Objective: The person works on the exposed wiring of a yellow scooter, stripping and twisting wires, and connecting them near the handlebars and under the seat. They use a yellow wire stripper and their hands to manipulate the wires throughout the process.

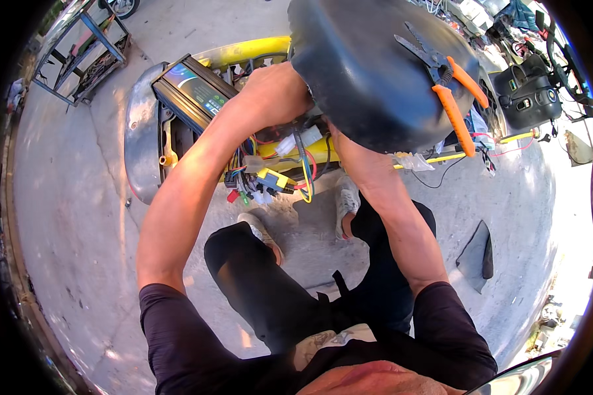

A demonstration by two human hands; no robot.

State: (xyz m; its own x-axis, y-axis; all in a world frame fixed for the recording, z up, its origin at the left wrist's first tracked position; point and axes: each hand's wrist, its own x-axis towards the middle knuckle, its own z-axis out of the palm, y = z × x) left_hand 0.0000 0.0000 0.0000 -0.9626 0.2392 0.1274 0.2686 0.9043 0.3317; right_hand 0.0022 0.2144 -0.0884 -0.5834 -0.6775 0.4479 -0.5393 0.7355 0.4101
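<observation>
Label: I see printing (201,85) on box (191,92) left of black shell (375,79) | Pose: left hand (280,95) at shell's left edge, right hand hidden beneath | Grips: I can't tell

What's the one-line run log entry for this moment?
left hand: at edge of black rounded seat-like piece, fingers hidden; right hand: hidden by it; orange-handled metal pliers: lying on top

Left hand (280,92), fingers mostly hidden behind a black seat-like shell (369,92); right hand, hidden beneath it past the wrist (349,151). Above the 2 hands, the upper edge crops the shell.
</observation>
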